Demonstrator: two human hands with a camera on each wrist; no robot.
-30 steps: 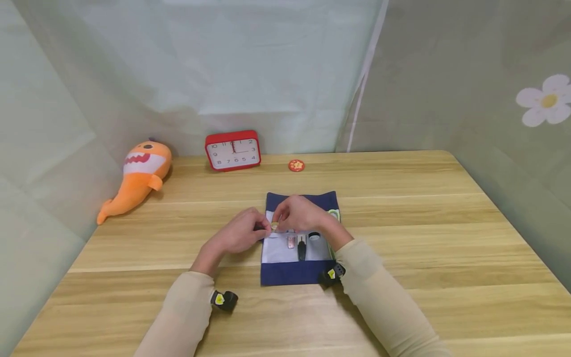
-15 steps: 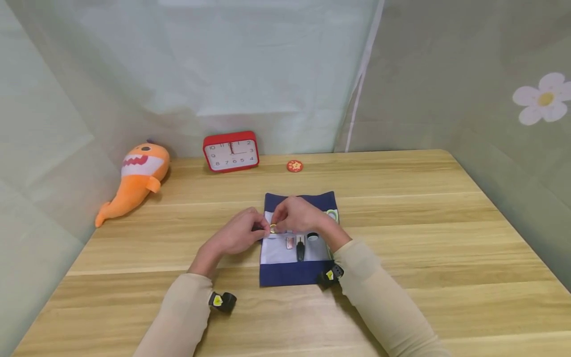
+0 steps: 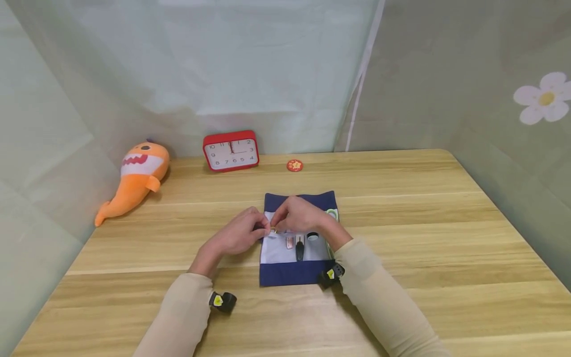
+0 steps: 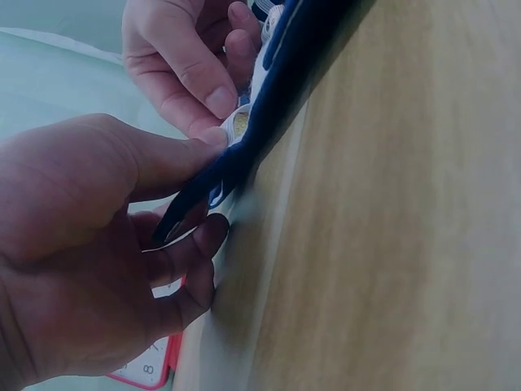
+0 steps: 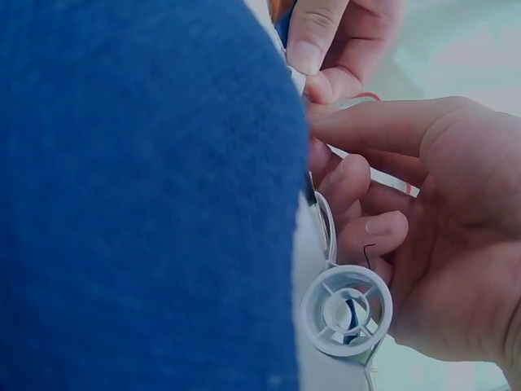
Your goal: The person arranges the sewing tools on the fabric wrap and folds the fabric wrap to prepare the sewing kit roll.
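Observation:
An unrolled sewing kit [image 3: 290,273], navy outside with a white lining, lies on the table under both hands. My left hand [image 3: 241,230] pinches its left edge, with the thumb by a white elastic band, as the left wrist view shows. A small gold ring-like thimble [image 4: 241,122] sits at that band, partly hidden. My right hand [image 3: 301,214] pinches it from above with thumb and forefinger, the other fingers curled. Near the right hand, a white thread spool [image 5: 346,309] shows in the right wrist view. A black-handled tool [image 3: 300,250] is held in the lining.
Also in the kit are a small pinkish item [image 3: 289,242], a black round piece [image 3: 313,236] and a green-white handle loop [image 3: 332,214]. Behind stand a red clock [image 3: 231,151] and an orange plush shark [image 3: 142,181]. A red disc [image 3: 294,165] lies at the back.
The thimble has moved slightly down toward the elastic band, and less of its gold ring shows. Both hands stay almost in place.

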